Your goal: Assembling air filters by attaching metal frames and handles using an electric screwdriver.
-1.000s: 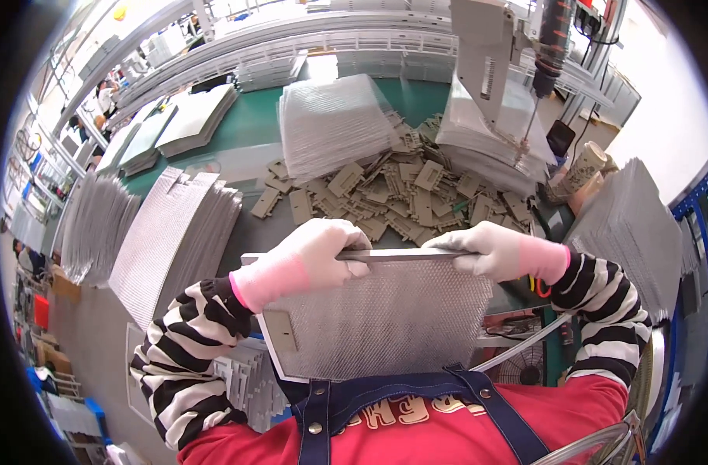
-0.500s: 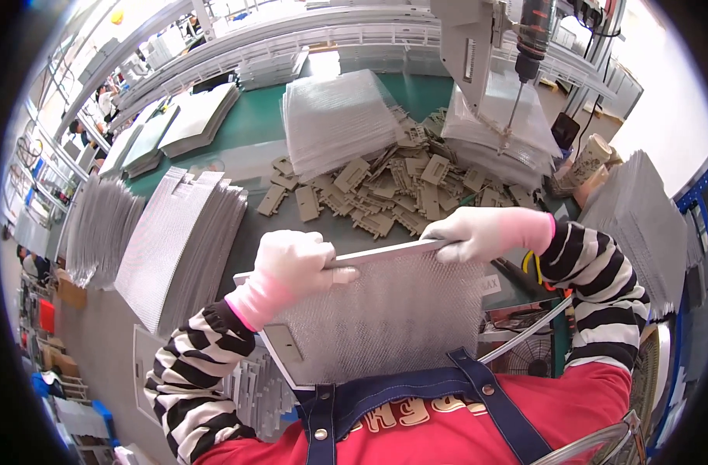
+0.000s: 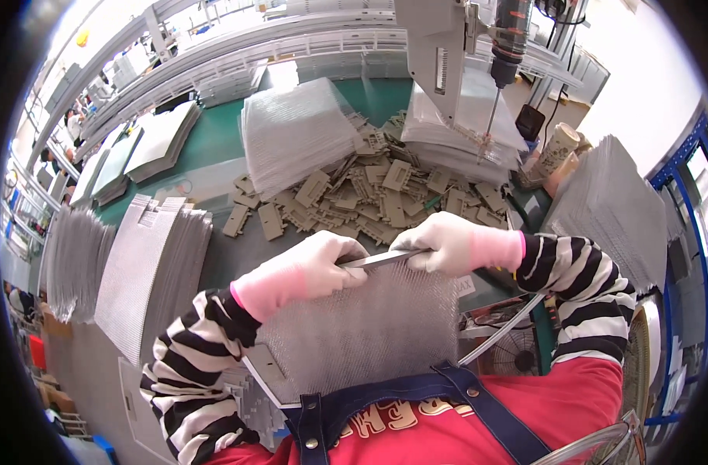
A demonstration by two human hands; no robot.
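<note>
A silvery mesh filter panel leans toward my apron, its upper edge toward the bench. Along that edge runs a narrow grey metal strip. My left hand, in a white and pink glove, is closed on the strip near its middle. A short way to the right, my right hand pinches the same strip between thumb and fingers. A short bare stretch of it shows between the two hands. At the panel's lower left is a grey frame side with a slot. The panel's bottom is hidden behind my apron.
Many beige plastic clips lie heaped beyond my hands. Mesh sheets are stacked behind them, with finished-looking panels standing at left and grey sheets at right. A power screwdriver hangs above the bench.
Both hands have come closer together along the strip. My left hand moved right toward the middle, and my right hand shifted left. The whole view has also shifted a little.
</note>
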